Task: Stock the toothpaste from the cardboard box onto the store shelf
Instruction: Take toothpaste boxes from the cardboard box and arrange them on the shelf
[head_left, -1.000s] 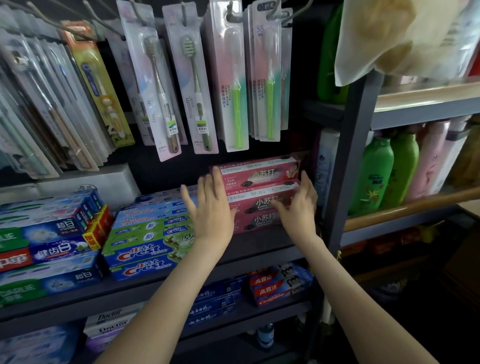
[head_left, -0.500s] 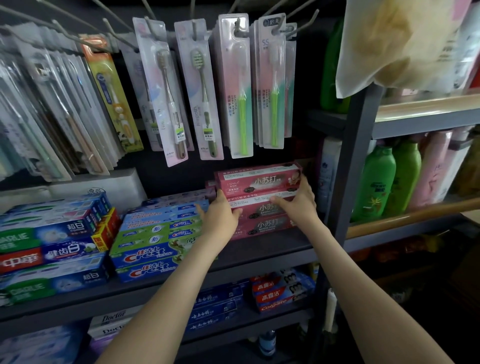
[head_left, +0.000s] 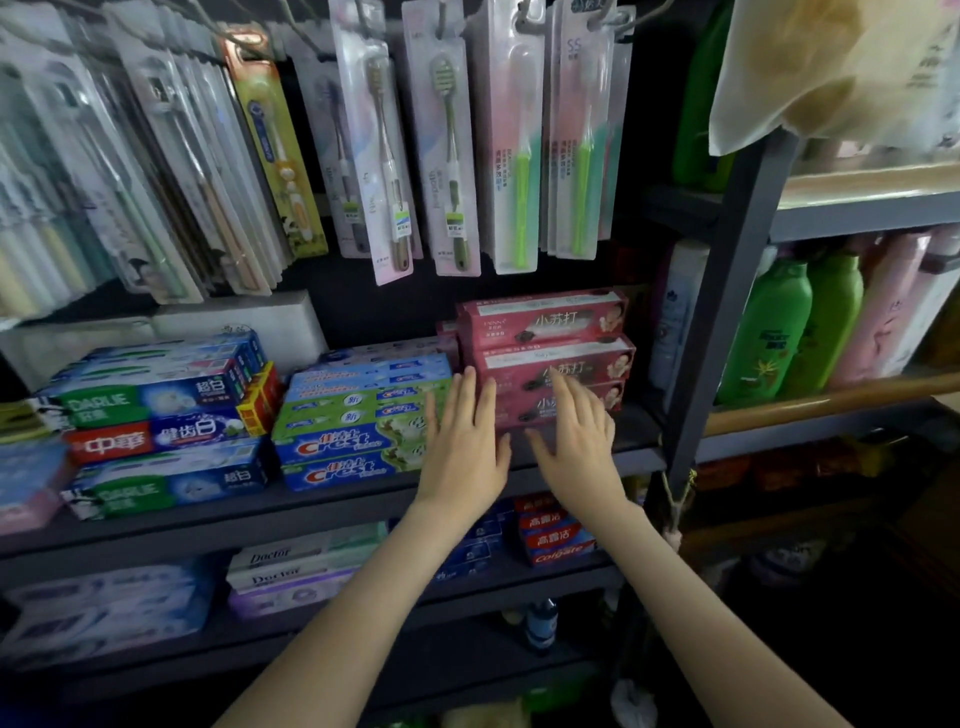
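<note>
Your left hand (head_left: 465, 447) and right hand (head_left: 576, 441) show straight fingers gripping nothing; the tips seem to touch the pink toothpaste boxes (head_left: 545, 319).

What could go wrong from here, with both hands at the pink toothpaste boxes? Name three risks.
1. The pink toothpaste boxes are stacked and neither the left hand nor the right hand grips them; a push could slide the top one off.
2. The toothbrush packs hang above; a raised hand might knock them.
3. The left hand could nudge the Crest boxes beside it.
</note>
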